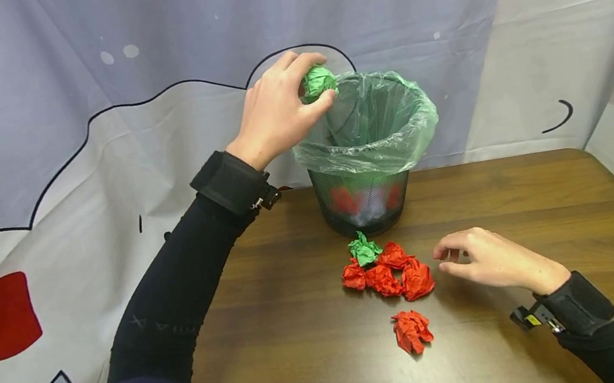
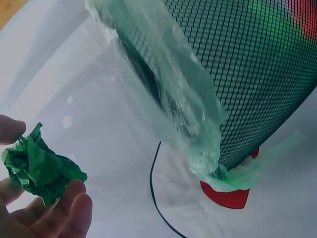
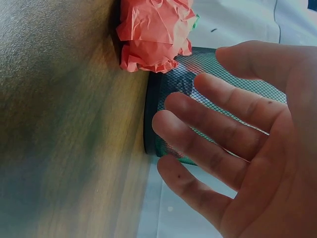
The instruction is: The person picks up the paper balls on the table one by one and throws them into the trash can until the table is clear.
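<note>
My left hand (image 1: 284,105) pinches a crumpled green paper ball (image 1: 319,81) between thumb and fingers, at the left rim of the wastebasket (image 1: 368,198). In the left wrist view the same green ball (image 2: 42,168) shows beside the bag-lined rim. A pale green plastic bag (image 1: 390,145) lines the black mesh basket, and red paper shows through its lower wall. On the table my right hand (image 1: 492,259) hovers with loosely bent fingers and nothing in them. Just left of it lies a crumpled red paper ball (image 1: 417,279), also large in the right wrist view.
Several red paper balls (image 1: 383,280) and one green paper ball (image 1: 364,249) cluster in front of the basket. Another red ball (image 1: 412,331) lies nearer on the wooden table (image 1: 285,356). A patterned curtain (image 1: 185,144) hangs behind the basket.
</note>
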A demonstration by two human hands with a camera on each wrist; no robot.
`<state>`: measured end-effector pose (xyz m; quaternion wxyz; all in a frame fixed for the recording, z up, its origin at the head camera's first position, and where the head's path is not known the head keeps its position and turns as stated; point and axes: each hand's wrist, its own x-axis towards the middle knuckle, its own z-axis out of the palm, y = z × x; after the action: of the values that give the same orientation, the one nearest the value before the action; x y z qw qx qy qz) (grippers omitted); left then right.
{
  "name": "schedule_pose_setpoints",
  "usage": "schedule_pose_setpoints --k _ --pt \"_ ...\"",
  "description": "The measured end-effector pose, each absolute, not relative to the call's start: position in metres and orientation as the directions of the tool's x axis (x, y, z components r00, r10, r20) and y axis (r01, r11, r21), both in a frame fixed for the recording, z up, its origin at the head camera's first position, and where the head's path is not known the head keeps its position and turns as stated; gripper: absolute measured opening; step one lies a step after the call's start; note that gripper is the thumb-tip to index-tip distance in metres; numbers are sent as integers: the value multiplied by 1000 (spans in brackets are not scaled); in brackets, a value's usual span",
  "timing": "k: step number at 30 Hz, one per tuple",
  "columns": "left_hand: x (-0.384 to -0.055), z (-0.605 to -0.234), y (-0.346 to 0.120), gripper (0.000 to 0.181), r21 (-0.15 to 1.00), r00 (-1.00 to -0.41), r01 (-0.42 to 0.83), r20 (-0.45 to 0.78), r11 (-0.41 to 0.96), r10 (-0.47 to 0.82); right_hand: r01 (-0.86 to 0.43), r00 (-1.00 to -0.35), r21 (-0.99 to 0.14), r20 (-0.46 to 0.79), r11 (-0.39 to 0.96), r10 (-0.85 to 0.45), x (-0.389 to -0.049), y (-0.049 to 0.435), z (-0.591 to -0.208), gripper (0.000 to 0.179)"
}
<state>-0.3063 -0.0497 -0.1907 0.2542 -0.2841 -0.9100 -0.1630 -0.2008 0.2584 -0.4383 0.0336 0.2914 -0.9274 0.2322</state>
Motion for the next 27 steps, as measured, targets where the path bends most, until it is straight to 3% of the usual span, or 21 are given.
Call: schedule_pose_setpoints --k 14,27 --pt "-329 -173 -38 51 168 -808 509 432 844 401 -556 -828 -417 201 719 -523 -198 259 -442 13" --pt "-339 -196 -37 45 119 -848 482 312 868 428 -556 -827 -423 197 716 -526 -197 258 -446 13"
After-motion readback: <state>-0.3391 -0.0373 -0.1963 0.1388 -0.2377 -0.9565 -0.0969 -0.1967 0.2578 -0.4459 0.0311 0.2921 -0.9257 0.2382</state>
